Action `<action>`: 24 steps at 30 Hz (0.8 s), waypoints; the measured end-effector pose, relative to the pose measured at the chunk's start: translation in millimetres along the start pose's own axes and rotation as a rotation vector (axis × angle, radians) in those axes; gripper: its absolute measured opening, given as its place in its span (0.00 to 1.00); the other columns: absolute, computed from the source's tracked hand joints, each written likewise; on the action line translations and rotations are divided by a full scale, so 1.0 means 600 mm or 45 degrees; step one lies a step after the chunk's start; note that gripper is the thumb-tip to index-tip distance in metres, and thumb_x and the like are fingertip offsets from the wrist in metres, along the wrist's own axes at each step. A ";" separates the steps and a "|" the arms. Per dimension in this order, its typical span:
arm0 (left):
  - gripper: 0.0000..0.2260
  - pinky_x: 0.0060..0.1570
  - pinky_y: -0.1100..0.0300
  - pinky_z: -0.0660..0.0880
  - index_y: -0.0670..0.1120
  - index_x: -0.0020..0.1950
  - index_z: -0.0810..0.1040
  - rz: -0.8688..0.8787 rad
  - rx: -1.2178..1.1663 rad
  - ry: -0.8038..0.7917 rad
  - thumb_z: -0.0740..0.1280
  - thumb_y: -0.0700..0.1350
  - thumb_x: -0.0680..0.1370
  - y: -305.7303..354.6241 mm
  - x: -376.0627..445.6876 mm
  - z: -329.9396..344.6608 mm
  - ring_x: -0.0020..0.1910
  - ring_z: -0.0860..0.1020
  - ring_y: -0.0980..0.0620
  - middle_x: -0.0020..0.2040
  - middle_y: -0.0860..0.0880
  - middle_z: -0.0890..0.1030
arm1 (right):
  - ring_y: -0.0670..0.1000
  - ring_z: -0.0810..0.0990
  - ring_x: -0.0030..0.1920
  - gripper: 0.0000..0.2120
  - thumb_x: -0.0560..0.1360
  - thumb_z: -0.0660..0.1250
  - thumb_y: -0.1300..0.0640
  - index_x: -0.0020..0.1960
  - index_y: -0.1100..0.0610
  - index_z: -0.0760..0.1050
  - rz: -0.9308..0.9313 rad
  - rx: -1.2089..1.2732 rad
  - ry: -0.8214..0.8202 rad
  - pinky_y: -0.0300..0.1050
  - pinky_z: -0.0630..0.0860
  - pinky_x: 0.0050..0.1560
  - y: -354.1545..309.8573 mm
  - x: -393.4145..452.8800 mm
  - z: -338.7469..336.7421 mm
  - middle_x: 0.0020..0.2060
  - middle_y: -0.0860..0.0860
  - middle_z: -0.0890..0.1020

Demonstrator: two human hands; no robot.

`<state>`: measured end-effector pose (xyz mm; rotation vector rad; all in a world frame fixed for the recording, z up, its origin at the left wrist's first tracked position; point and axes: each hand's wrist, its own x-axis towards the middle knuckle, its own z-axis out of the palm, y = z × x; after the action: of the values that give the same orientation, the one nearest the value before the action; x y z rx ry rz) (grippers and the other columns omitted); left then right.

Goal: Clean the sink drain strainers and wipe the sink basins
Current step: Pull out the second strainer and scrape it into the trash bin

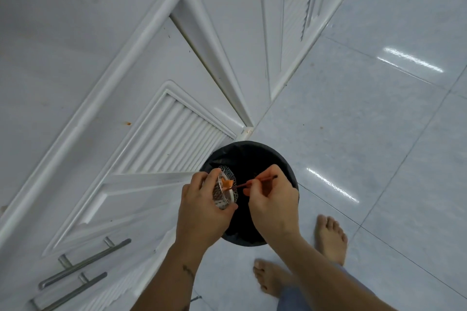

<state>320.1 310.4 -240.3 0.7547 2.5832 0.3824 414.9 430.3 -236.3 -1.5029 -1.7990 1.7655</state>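
My left hand (202,207) grips a metal mesh sink strainer (225,188), tipped on its side over a round black bin (252,156) lined with a black bag. An orange scrap of food (226,182) sits in the mesh. My right hand (271,206) pinches a thin reddish stick (255,181), with its tip poking into the strainer at the orange scrap. Both hands hover above the bin's opening. The sink itself is out of view.
White cabinet doors (141,98) with louvred panels and two metal bar handles (83,264) stand to the left of the bin. Glossy pale floor tiles (366,121) spread to the right. My bare feet (331,237) stand just behind the bin.
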 end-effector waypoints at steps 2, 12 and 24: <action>0.37 0.54 0.54 0.75 0.56 0.72 0.68 -0.020 -0.014 0.002 0.78 0.55 0.66 0.003 0.002 0.005 0.57 0.70 0.51 0.62 0.57 0.69 | 0.48 0.84 0.35 0.09 0.76 0.65 0.61 0.40 0.51 0.72 0.024 0.023 0.060 0.50 0.82 0.37 0.000 0.001 0.002 0.32 0.49 0.82; 0.37 0.51 0.57 0.73 0.57 0.72 0.67 -0.076 -0.009 -0.006 0.77 0.55 0.66 -0.007 0.001 0.013 0.57 0.69 0.50 0.61 0.56 0.69 | 0.47 0.85 0.35 0.09 0.76 0.64 0.62 0.41 0.50 0.73 0.222 0.132 0.109 0.55 0.84 0.40 0.009 0.018 0.002 0.34 0.49 0.85; 0.38 0.54 0.55 0.76 0.57 0.73 0.65 -0.094 -0.017 -0.033 0.77 0.57 0.66 -0.008 0.004 0.016 0.59 0.69 0.50 0.62 0.56 0.68 | 0.42 0.84 0.35 0.08 0.76 0.65 0.61 0.41 0.49 0.74 0.220 0.077 0.151 0.43 0.82 0.36 0.012 0.015 0.019 0.32 0.46 0.84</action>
<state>320.7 309.5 -251.4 0.6538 2.5729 0.3644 405.9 427.8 -249.8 -1.7449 -1.5885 1.7474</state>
